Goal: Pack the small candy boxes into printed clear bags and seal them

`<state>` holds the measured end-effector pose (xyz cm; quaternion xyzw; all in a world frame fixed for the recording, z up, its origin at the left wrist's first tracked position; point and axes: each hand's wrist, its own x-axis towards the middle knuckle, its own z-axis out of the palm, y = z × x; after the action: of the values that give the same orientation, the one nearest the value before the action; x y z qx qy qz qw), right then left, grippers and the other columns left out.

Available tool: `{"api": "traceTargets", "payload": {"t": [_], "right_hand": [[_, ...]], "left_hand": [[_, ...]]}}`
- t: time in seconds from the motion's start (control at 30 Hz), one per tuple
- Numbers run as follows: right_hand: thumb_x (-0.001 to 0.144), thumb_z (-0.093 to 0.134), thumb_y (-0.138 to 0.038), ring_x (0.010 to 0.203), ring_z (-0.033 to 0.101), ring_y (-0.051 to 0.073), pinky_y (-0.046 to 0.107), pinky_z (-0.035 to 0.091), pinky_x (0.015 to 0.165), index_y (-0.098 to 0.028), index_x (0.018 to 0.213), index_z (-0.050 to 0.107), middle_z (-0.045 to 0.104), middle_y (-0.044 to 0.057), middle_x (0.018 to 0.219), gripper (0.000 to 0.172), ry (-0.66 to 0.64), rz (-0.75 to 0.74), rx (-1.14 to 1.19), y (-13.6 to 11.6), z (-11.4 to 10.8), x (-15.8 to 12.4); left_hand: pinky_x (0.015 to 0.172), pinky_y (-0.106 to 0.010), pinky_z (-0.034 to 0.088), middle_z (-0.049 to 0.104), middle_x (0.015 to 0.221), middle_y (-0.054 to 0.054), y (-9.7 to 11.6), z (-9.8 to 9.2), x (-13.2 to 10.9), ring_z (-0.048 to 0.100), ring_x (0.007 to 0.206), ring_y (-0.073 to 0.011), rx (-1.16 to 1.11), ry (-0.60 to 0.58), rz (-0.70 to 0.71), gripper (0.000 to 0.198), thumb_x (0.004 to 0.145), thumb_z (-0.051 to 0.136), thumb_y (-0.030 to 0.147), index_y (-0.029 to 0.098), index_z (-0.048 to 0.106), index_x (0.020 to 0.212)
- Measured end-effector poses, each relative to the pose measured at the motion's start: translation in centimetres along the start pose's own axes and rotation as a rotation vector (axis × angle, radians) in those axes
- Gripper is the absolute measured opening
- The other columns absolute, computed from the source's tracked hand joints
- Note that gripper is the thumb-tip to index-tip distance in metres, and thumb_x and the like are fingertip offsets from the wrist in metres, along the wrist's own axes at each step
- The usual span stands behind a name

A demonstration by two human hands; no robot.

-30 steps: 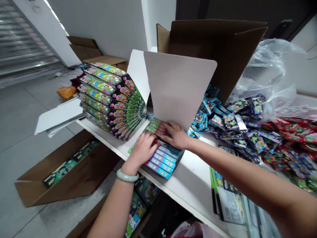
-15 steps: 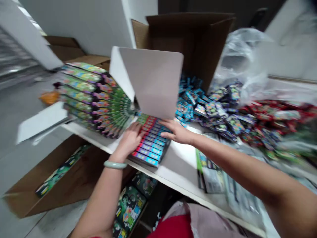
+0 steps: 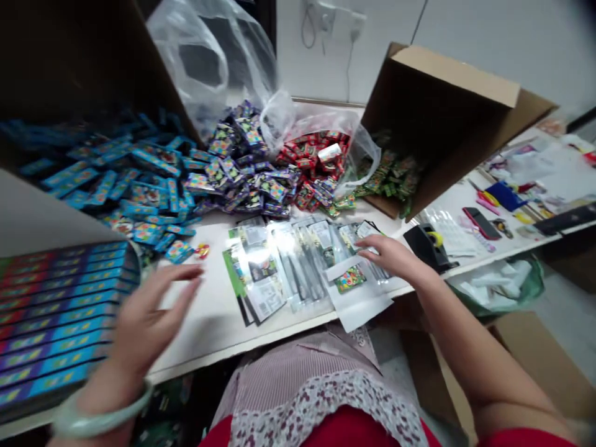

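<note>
Glare is whitening plastic sleeves (image 3: 302, 267) toward six o'clock. Shadow is filling the carton (image 3: 88, 62) toward ten. Blur is softening the left hand (image 3: 145, 316) toward eight.

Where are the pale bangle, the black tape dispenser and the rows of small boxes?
Pale bangle (image 3: 105, 422): head view, on the near side of its band.
Black tape dispenser (image 3: 421, 246): head view, on its dark body.
Rows of small boxes (image 3: 58, 315): head view, mid-block, on the box faces.

Left hand (image 3: 146, 316), fingers (image 3: 174, 273) and thumb (image 3: 180, 305) parted — right hand (image 3: 391, 256), loosely curved, forearm (image 3: 451, 326) outstretched
</note>
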<state>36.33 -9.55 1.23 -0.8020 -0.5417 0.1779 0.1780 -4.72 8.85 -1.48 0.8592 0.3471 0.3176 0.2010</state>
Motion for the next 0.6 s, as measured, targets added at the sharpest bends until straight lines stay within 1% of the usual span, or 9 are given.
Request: {"api": "traceTargets", "payload": {"t": [0.07,0.13,0.17,0.2,0.27,0.33,0.43,0.5,0.6], "right_hand": [[0.086,0.052,-0.029,0.089,0.064,0.024,0.039,0.049,0.083,-0.020,0.093,0.068,0.069,0.007,0.096,0.019,0.022,0.051,-0.021,2.3,0.8,-1.9],[0.087,0.050,-0.029,0.084,0.063,0.024,0.038,0.050,0.079,-0.020,0.095,0.067,0.068,0.007,0.090,0.021,0.056,0.099,-0.004,3.6,1.3,-3.4],[0.087,0.050,-0.029,0.085,0.063,0.024,0.038,0.051,0.080,-0.020,0.099,0.067,0.068,0.008,0.091,0.023,0.058,0.101,0.005,4.0,1.5,-3.9],[0.088,0.050,-0.028,0.089,0.063,0.025,0.037,0.050,0.084,-0.020,0.107,0.066,0.067,0.010,0.096,0.026,0.055,0.092,0.013,4.2,1.8,-4.2],[0.090,0.047,-0.026,0.104,0.059,0.026,0.035,0.045,0.095,-0.019,0.124,0.059,0.064,0.013,0.110,0.037,0.063,0.070,0.025,4.4,2.6,-4.1],[0.089,0.047,-0.024,0.115,0.053,0.027,0.036,0.040,0.103,-0.019,0.132,0.054,0.058,0.014,0.122,0.043,0.077,0.065,0.032,4.3,3.7,-3.3],[0.087,0.050,-0.025,0.121,0.048,0.032,0.042,0.038,0.106,-0.022,0.115,0.065,0.056,0.011,0.126,0.032,0.092,0.086,0.060,3.8,5.0,-1.6],[0.088,0.050,-0.029,0.119,0.050,0.031,0.042,0.039,0.105,-0.026,0.101,0.069,0.060,0.008,0.121,0.024,0.101,0.100,0.096,3.5,5.4,-1.0],[0.089,0.048,-0.037,0.106,0.059,0.027,0.036,0.048,0.094,-0.030,0.099,0.066,0.068,0.003,0.104,0.022,0.130,0.155,0.156,4.1,4.4,-1.4]], "left_hand": [[0.081,-0.034,0.052,0.065,0.096,-0.002,4.9,5.4,2.0,0.062,0.088,-0.0179,-0.227,-0.179,0.184,0.014,0.092,0.053,0.027,0.024,0.059,0.105],[0.079,-0.035,0.051,0.067,0.092,-0.007,9.4,10.2,3.3,0.063,0.086,-0.0189,-0.337,-0.360,0.365,0.016,0.094,0.048,0.024,0.020,0.061,0.103],[0.080,-0.036,0.051,0.067,0.094,-0.008,11.3,12.2,3.6,0.062,0.089,-0.0198,-0.347,-0.475,0.451,0.019,0.095,0.046,0.024,0.019,0.061,0.105],[0.081,-0.037,0.051,0.067,0.097,-0.009,12.9,14.0,3.7,0.061,0.092,-0.0211,-0.318,-0.549,0.523,0.021,0.095,0.045,0.025,0.019,0.060,0.109],[0.086,-0.043,0.049,0.064,0.105,-0.011,15.3,16.7,3.7,0.057,0.099,-0.0257,-0.171,-0.595,0.566,0.026,0.091,0.053,0.027,0.018,0.057,0.115],[0.088,-0.047,0.047,0.061,0.109,-0.014,16.5,18.6,3.6,0.054,0.103,-0.0303,-0.016,-0.586,0.535,0.033,0.086,0.061,0.030,0.015,0.056,0.115],[0.084,-0.049,0.048,0.061,0.104,-0.015,16.8,20.2,3.7,0.054,0.099,-0.0325,0.116,-0.586,0.459,0.033,0.082,0.063,0.028,0.013,0.057,0.111],[0.083,-0.048,0.048,0.061,0.101,-0.014,16.7,20.3,3.8,0.055,0.096,-0.0313,0.129,-0.593,0.446,0.031,0.081,0.061,0.023,0.014,0.057,0.111],[0.084,-0.044,0.049,0.060,0.105,-0.011,16.7,19.4,4.5,0.055,0.098,-0.0285,0.019,-0.526,0.500,0.034,0.083,0.059,0.024,0.018,0.053,0.116]]}}
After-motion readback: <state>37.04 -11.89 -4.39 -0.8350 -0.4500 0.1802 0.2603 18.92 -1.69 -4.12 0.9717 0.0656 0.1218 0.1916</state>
